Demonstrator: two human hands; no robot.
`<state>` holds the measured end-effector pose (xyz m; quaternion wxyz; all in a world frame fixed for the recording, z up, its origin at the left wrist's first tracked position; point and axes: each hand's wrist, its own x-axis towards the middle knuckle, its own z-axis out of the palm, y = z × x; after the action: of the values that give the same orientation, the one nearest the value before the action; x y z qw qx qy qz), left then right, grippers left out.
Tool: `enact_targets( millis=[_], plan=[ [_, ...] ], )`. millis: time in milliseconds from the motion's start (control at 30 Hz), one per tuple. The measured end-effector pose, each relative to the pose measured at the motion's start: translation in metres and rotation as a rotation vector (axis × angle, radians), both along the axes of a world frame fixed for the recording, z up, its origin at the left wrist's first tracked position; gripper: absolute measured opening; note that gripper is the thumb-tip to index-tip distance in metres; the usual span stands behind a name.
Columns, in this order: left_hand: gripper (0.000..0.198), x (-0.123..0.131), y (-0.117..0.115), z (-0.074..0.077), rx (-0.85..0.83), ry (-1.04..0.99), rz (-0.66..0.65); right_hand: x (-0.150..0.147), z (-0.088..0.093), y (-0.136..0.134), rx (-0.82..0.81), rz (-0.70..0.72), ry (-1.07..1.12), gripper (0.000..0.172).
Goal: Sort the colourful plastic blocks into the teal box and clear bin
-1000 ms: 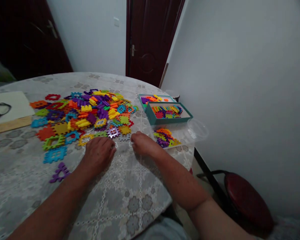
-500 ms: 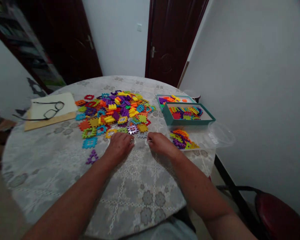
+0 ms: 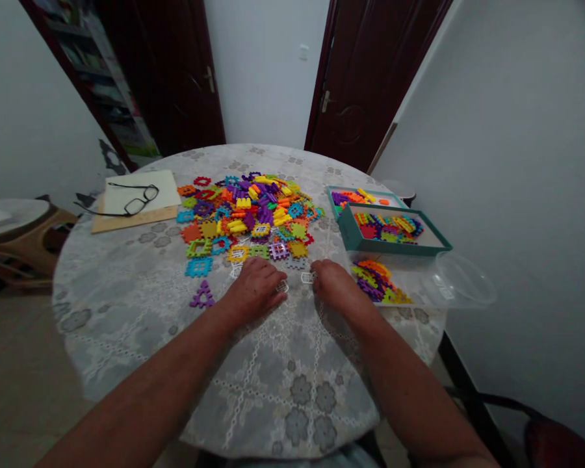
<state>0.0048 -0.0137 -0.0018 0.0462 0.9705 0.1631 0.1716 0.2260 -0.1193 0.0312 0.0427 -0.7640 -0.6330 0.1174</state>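
Note:
Both my hands are low over the near side of the table, a small gap between them. My left hand (image 3: 257, 286) is closed, with a small white lattice piece (image 3: 283, 286) at its fingertips. At the pinched fingers of my right hand (image 3: 335, 286) is another white lattice piece (image 3: 307, 277), flat and window-like. Just beyond the hands lie a purple square block with a white lattice (image 3: 278, 251), a yellow one with a white lattice (image 3: 238, 253) and a grey toothed piece (image 3: 296, 263). A purple triangular piece (image 3: 203, 295) rests left of my left hand.
A heap of colourful plastic blocks (image 3: 253, 205) covers the table's middle. To the right stand a green-edged box (image 3: 394, 246) and a clear container (image 3: 419, 298), both holding pieces. Glasses (image 3: 135, 205) lie on paper at the left. The round table has a patterned cloth (image 3: 273, 390).
My view has swung left, so the table and everything on it appear further right. Both hands keep nearly the same place on the table, and the white pieces at their fingertips show more clearly.

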Motion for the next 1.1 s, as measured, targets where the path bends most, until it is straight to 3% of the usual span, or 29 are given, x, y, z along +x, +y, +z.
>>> enact_targets(
  millis=[167, 400, 500, 667, 767, 867, 967, 1100],
  plan=[
    [0.028, 0.001, -0.009, 0.001, -0.037, -0.01, -0.055, -0.005, 0.002, -0.002, -0.008, -0.029, -0.037, 0.034],
    [0.029, 0.001, -0.016, 0.005, -0.048, 0.027, -0.033, 0.003, -0.004, -0.003, -0.011, -0.036, -0.008, 0.035],
    [0.028, 0.0, -0.016, 0.004, -0.041, 0.033, -0.018, 0.005, -0.011, 0.0, 0.072, -0.013, 0.145, 0.038],
    [0.028, -0.003, -0.014, 0.004, -0.046, 0.03, -0.011, 0.0, -0.007, 0.004, 0.309, 0.045, 0.408, 0.02],
    [0.025, -0.007, -0.01, 0.004, -0.064, 0.016, 0.003, 0.003, 0.008, 0.001, 0.535, -0.106, 0.443, 0.025],
    [0.024, -0.009, -0.007, 0.002, -0.082, 0.017, 0.013, 0.01, 0.026, -0.005, 0.644, -0.236, 0.364, 0.029],
    [0.024, -0.009, -0.005, 0.0, -0.073, 0.017, 0.012, 0.011, 0.036, -0.012, 0.511, -0.166, 0.18, 0.024],
    [0.02, -0.007, -0.006, -0.001, -0.068, 0.008, 0.0, -0.003, 0.032, -0.02, 0.058, -0.018, -0.097, 0.02]
  ],
)
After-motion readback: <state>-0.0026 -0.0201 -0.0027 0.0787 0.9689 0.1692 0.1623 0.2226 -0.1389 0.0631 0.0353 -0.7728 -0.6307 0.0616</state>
